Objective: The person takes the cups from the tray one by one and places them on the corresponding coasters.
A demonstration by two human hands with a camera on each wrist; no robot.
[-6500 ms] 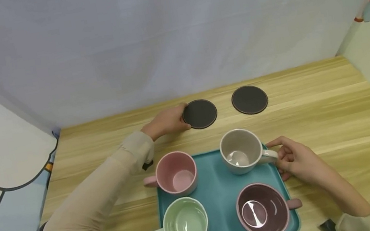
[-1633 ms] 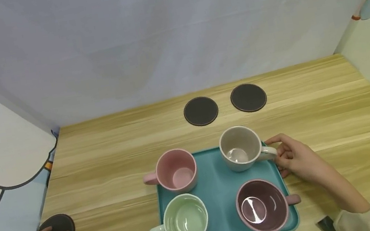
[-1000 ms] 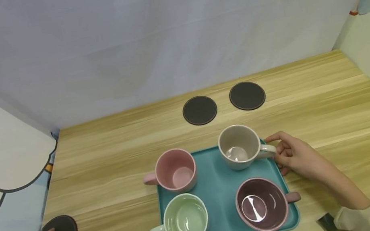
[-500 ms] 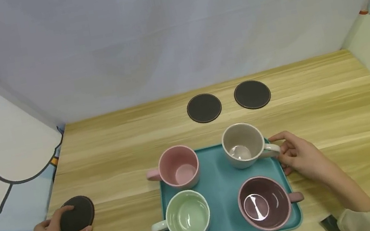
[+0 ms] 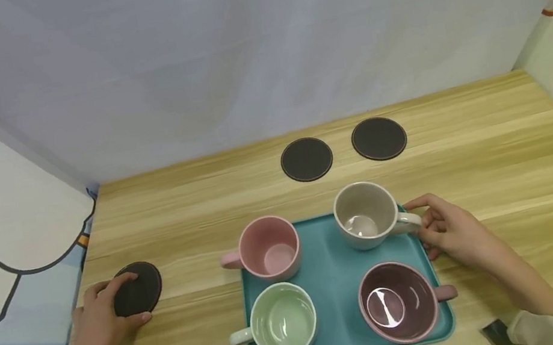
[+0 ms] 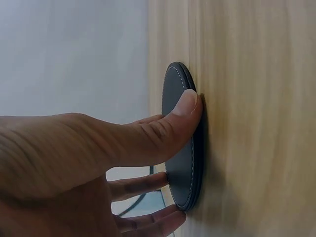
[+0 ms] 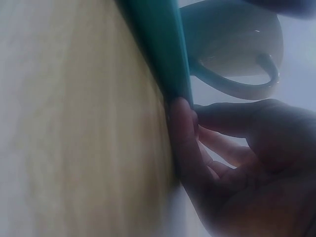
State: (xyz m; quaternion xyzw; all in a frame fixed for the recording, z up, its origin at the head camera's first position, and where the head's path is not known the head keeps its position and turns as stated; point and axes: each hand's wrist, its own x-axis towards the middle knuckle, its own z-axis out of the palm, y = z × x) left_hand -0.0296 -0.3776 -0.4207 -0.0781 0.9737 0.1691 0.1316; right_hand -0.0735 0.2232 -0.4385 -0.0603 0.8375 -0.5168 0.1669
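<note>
My left hand (image 5: 98, 325) is gripping a black coaster (image 5: 145, 287) between thumb (image 6: 163, 136) and fingers (image 6: 140, 185); my right hand (image 5: 451, 232) is pinching the teal tray (image 5: 334, 303) beside the beige mug (image 5: 364, 212).

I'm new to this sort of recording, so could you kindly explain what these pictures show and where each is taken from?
There is no machine here, only a person's two bare hands. The head view comes from a camera worn on the head, looking down; the other two views come from a camera on each wrist.

On the wooden table sits a teal tray with four mugs: pink mug, green mug, grey mug and purple mug. Beyond it lie a middle coaster and a right coaster, both dark and round.

The left hand holds what looks like a coaster stack; the right hand pinches the tray's edge.
</note>
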